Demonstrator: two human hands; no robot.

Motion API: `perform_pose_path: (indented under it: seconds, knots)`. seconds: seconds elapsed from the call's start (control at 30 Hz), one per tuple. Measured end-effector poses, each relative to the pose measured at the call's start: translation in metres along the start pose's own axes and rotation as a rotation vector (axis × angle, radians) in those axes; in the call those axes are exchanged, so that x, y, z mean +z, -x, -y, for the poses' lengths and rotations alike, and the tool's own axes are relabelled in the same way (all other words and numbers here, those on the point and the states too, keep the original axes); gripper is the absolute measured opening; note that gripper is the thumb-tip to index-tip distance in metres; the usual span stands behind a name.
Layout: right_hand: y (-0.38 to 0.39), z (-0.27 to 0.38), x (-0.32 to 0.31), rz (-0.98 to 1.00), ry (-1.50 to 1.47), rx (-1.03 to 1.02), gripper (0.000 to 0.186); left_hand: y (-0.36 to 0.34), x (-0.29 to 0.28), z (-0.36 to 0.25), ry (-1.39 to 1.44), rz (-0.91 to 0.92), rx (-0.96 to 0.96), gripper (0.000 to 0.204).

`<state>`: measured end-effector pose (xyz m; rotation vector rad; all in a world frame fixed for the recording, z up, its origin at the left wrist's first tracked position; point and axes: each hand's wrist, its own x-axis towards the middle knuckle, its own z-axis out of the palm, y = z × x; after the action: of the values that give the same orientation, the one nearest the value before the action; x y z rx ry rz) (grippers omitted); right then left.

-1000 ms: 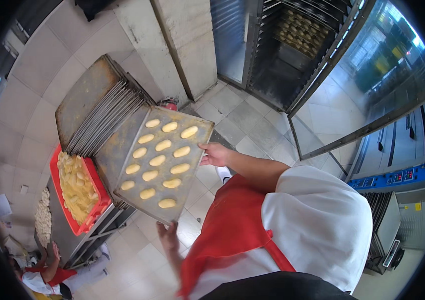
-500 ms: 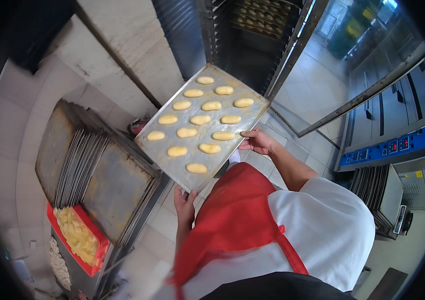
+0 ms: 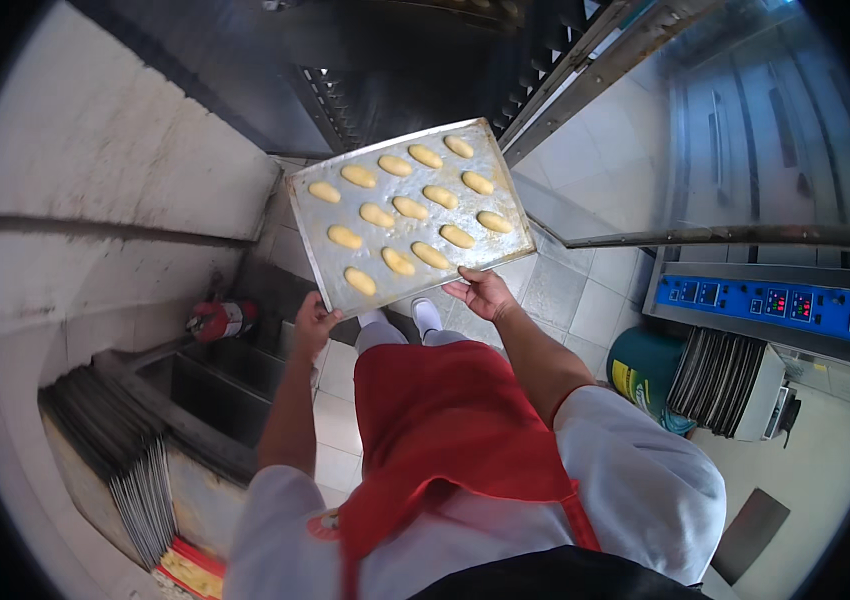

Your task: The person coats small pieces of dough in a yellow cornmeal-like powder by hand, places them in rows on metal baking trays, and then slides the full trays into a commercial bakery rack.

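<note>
While our left grip (image 3: pixel 316 325) and right grip (image 3: pixel 488 295) hold the dough-dotted tray (image 3: pixel 407 232), pale floor tiles (image 3: pixel 557 290) meet the open cabinet (image 3: pixel 320 105).

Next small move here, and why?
Probably turn the tray square to the open rack cabinet: its far edge slants across the opening, left end lower in the picture. The left hand grips the near-left corner and the right hand the near edge, so both could steer it, level, without shifting the loose-looking dough pieces.

Both hands (image 3: pixel 485 293) hold a tray (image 3: pixel 397 289) of dough pieces (image 3: pixel 377 215)
</note>
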<state>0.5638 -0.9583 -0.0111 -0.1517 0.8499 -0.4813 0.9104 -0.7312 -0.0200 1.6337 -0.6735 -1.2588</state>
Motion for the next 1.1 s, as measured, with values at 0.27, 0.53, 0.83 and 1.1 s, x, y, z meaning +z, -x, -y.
perform_pose_path:
  seconds: [0.27,0.53,0.83,1.1]
  knots:
    - [-0.118,0.021,0.025,-0.132,-0.268,-0.037,0.04,-0.214,-0.06,-0.052,-0.08,0.171,-0.127,0.04]
    - [-0.233,0.073,0.074,-0.238,-0.431,-0.067,0.039,-0.381,-0.078,-0.119,-0.165,0.293,-0.127,0.054]
    - [-0.409,0.251,0.11,-0.165,-0.305,-0.308,0.033,-0.36,0.053,-0.154,-0.415,-0.364,-0.136,0.07]
    - [-0.473,0.376,0.22,-0.147,-0.118,-0.28,0.11,-0.058,0.141,0.006,-0.136,-0.726,-0.765,0.082]
